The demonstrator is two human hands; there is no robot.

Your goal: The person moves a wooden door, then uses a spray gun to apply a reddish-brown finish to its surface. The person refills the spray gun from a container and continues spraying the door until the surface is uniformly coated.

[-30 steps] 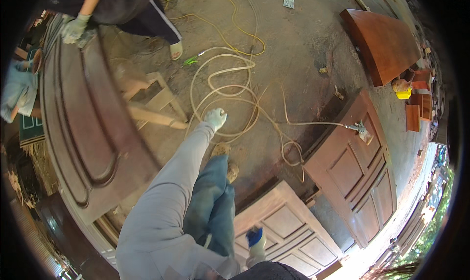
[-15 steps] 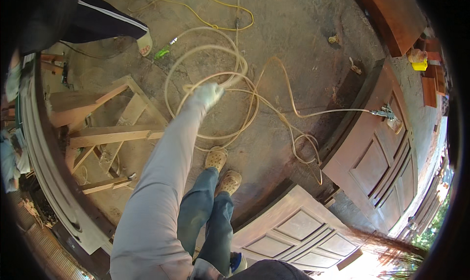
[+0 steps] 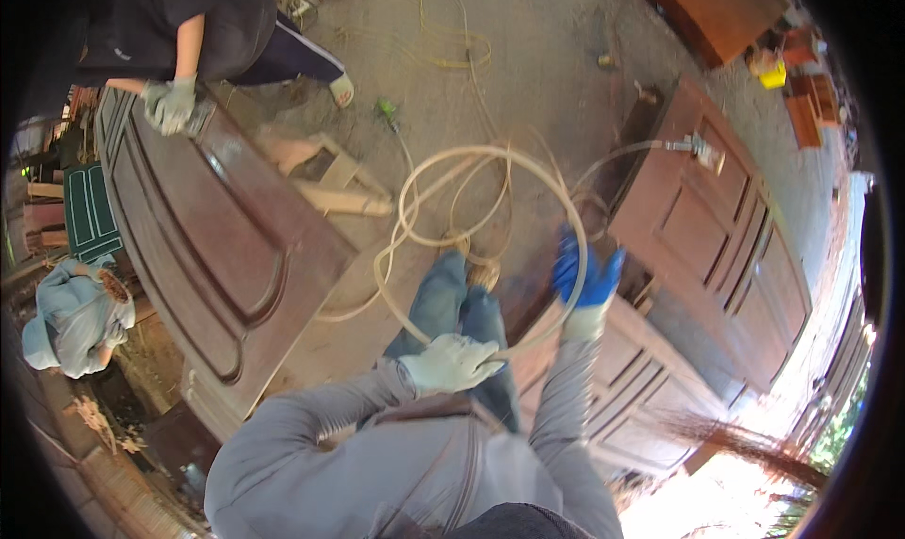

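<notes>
My left hand [image 3: 451,362], in a pale glove, is closed around a clear yellowish hose [image 3: 487,150] close in front of my body. A large loop of it rises from that hand, with smaller loops behind. My right hand [image 3: 584,273], in a blue glove with a white cuff, is at the loop's right side. Its thumb and fingers are apart, and the hose crosses in front of the palm. The hose's far part leads to a metal fitting and tool [image 3: 699,148] lying on a brown panelled door [image 3: 674,204] at the right.
At the left, a co-worker's gloved hands [image 3: 172,106] rest on a large brown door [image 3: 203,219]. Another person [image 3: 80,318] bends farther left. A wooden frame [image 3: 344,176] stands behind that door. Another panelled door [image 3: 650,407] lies at my right. Thin yellow hose [image 3: 415,58] trails across the floor.
My left hand has drawn back toward my body, lifting a hose loop with it. My right hand has come into view beside the loop. The left door and the co-worker's hands now show.
</notes>
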